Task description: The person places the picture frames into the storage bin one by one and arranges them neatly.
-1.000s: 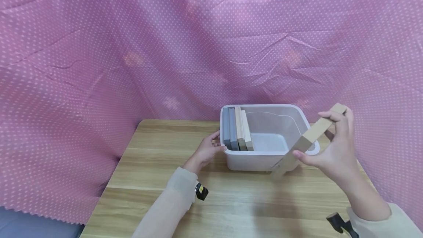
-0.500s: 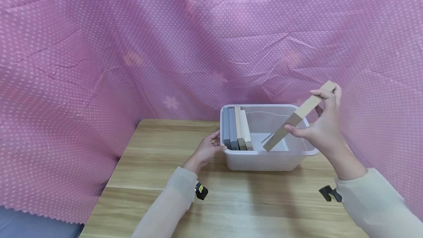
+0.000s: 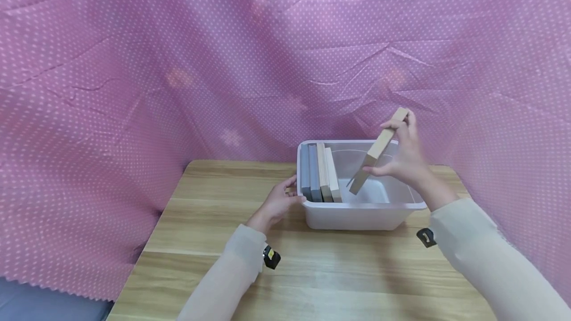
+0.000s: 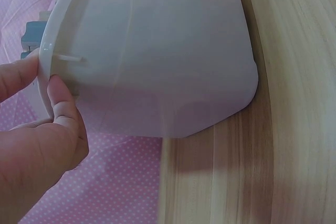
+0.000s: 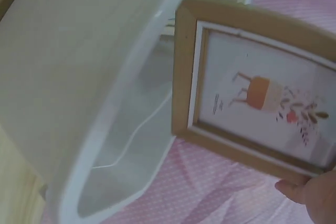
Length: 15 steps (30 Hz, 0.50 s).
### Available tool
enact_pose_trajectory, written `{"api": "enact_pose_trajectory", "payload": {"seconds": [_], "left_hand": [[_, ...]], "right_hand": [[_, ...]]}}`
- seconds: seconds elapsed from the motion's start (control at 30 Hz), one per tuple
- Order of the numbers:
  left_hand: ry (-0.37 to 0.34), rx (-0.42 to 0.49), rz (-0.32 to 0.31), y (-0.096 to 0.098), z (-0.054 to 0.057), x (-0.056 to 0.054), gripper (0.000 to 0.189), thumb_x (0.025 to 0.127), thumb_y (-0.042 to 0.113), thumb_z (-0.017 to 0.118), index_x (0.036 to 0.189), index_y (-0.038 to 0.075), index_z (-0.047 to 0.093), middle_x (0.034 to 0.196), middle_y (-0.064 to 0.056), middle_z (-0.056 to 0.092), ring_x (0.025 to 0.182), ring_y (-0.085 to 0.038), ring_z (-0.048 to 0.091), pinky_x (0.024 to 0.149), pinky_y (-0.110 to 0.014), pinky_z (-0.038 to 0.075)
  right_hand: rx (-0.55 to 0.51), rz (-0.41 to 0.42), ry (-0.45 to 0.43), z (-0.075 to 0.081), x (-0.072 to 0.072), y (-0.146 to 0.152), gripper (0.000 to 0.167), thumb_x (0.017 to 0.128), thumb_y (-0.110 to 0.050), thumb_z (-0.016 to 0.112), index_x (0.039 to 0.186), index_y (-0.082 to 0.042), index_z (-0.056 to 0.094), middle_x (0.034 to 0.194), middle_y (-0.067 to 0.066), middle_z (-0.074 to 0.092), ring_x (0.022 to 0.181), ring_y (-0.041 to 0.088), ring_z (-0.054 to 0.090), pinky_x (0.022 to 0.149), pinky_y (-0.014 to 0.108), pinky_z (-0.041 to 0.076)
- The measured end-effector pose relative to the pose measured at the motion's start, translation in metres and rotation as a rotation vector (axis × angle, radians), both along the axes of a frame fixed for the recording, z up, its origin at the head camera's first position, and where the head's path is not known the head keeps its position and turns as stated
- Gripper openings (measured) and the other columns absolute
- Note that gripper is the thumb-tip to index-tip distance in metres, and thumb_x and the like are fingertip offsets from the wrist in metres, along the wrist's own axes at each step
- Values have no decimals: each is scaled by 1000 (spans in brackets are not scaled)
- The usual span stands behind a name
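A wooden picture frame (image 3: 378,146) hangs tilted over the white plastic bin (image 3: 357,218), gripped in my right hand (image 3: 405,158). In the right wrist view, the picture frame (image 5: 185,72) shows a print of an orange pot-like shape with legs and flowers. At the bin's left end, my left hand (image 3: 275,206) pinches the rim between thumb and fingers; the left wrist view shows this hand (image 4: 50,142) on the rim too. Inside the bin, along its left side, stand a grey-blue frame (image 3: 305,170), another grey-blue frame (image 3: 314,172) and light wood frames (image 3: 324,175).
The bin stands on a wood-grain table (image 3: 200,241), close to its far edge. A pink dotted cloth (image 3: 250,63) hangs behind and at both sides. Inside the bin, a bare floor (image 3: 374,193) lies right of the standing frames.
My right hand has carried the picture frame leftward and up from the bin's right front corner to above its inside, turning it steeper. My left hand has stayed on the rim.
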<state>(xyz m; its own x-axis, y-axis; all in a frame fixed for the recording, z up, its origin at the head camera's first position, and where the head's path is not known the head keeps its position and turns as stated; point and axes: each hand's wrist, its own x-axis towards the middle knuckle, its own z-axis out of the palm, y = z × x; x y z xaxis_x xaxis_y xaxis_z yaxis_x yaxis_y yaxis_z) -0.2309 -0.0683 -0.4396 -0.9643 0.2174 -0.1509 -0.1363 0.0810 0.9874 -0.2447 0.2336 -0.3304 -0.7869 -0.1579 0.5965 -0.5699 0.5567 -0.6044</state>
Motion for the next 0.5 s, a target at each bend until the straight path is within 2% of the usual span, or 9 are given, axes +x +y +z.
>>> {"api": "enact_pose_trajectory", "payload": {"seconds": [0.1,0.27,0.4,0.43,0.5], "left_hand": [[-2,-4,-2,-1,0,0,73,81,-8,66,146,5,35,139,-19,42,116,-35,51,89,-31,51],[-5,-10,-8,-1,1,0,73,82,-8,66,146,5,34,139,-19,41,116,-35,51,89,-31,51],[-6,-5,-15,-2,1,0,74,82,-8,66,147,4,34,140,-20,41,116,-35,51,89,-31,51],[-6,-7,-18,-2,5,2,74,82,-8,66,146,3,33,140,-21,41,116,-35,52,89,-31,51],[-5,-8,-18,-2,4,1,73,82,-8,66,146,3,33,139,-21,41,116,-35,51,89,-31,51]], "right_hand": [[41,18,-40,-8,-10,-2,98,34,-10,97,118,-3,47,148,20,15,130,40,27,103,64,27],[126,34,-74,-23,-23,-1,98,36,-16,98,118,-7,46,149,23,10,131,46,24,102,69,24],[232,43,-99,-34,-29,1,100,37,-24,98,120,-11,44,148,26,9,123,53,32,94,70,34],[264,37,-112,-37,-30,2,100,38,-27,98,120,-12,43,148,26,8,121,54,34,92,70,36],[343,17,-153,-40,-30,3,100,40,-32,97,122,-14,42,149,26,6,113,56,40,87,70,40]]}}
